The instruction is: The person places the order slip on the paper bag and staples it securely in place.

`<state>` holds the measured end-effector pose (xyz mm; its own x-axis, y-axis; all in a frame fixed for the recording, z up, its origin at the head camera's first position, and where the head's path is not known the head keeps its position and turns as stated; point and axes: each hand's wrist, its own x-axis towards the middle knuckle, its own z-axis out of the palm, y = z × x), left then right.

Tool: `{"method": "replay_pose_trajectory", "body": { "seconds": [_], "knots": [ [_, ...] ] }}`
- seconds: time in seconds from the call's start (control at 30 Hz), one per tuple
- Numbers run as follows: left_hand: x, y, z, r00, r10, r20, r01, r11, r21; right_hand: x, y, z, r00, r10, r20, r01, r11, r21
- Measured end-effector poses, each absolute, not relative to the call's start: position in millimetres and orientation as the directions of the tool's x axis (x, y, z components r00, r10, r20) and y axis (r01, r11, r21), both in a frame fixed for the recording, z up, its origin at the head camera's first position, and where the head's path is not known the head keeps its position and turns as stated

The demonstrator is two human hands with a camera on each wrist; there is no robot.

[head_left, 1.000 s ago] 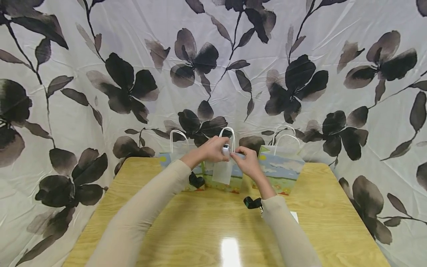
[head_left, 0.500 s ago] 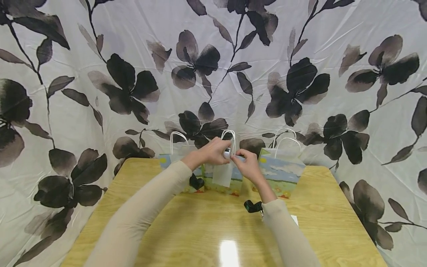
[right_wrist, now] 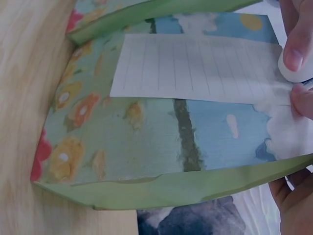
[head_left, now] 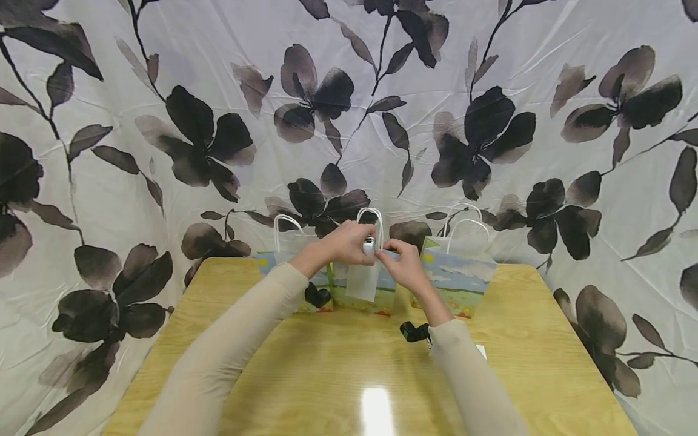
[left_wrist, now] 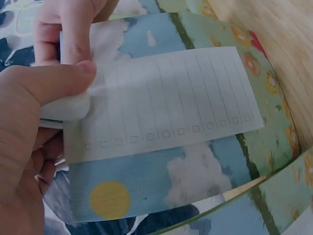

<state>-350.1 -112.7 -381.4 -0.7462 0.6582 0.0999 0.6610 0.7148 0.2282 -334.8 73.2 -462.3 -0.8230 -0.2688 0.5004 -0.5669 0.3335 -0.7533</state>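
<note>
The middle paper gift bag, printed with sky and flowers, stands upright near the table's far edge. A lined white paper slip with small checkboxes lies against its front, its top end at the bag's rim. My left hand grips a small white stapler that sits over the slip's top end and the rim. With thumb and fingers, my right hand pinches the rim just beside the stapler. In the right wrist view the stapler shows only partly, behind a thumb.
Similar gift bags stand on both sides, a left bag and a right bag, with white handles. Behind them hangs a floral cloth. A white paper lies on the wooden table by the right sleeve.
Both hands keep their hold at the middle bag's rim. The head view shifts slightly; the bags stay where they were.
</note>
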Motion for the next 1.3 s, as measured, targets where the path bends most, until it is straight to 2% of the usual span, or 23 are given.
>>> {"method": "replay_pose_trajectory", "body": {
  "seconds": [0.23, 0.5, 0.63, 0.9, 1.13, 1.3],
  "knots": [
    [-347.5, -116.2, -374.4, -0.784, 0.617, 0.066, 0.598, 0.724, 0.344, -337.2, 73.6, -458.1, -0.838, -0.282, 0.467, -0.544, 0.356, -0.760],
    [-341.1, -125.1, -365.8, -0.796, 0.592, 0.127, 0.575, 0.674, 0.463, -334.0, 72.7, -457.8, -0.838, -0.281, 0.467, -0.544, 0.371, -0.753],
    [-334.8, -130.7, -360.3, -0.790, 0.587, 0.178, 0.590, 0.647, 0.483, -333.2, 72.9, -458.7, -0.832, -0.288, 0.474, -0.553, 0.389, -0.737],
    [-310.6, -147.5, -350.0, -0.770, 0.562, 0.304, 0.629, 0.583, 0.515, -333.3, 70.8, -457.3, -0.833, -0.268, 0.485, -0.554, 0.417, -0.721],
    [-284.6, -164.1, -354.6, -0.792, 0.531, 0.302, 0.584, 0.515, 0.627, -332.3, 70.8, -459.2, -0.847, -0.245, 0.471, -0.530, 0.440, -0.725],
    [-269.7, -176.4, -362.3, -0.807, 0.494, 0.323, 0.569, 0.506, 0.649, -328.8, 70.8, -460.8, -0.837, -0.233, 0.495, -0.545, 0.434, -0.717]
  ]
}}
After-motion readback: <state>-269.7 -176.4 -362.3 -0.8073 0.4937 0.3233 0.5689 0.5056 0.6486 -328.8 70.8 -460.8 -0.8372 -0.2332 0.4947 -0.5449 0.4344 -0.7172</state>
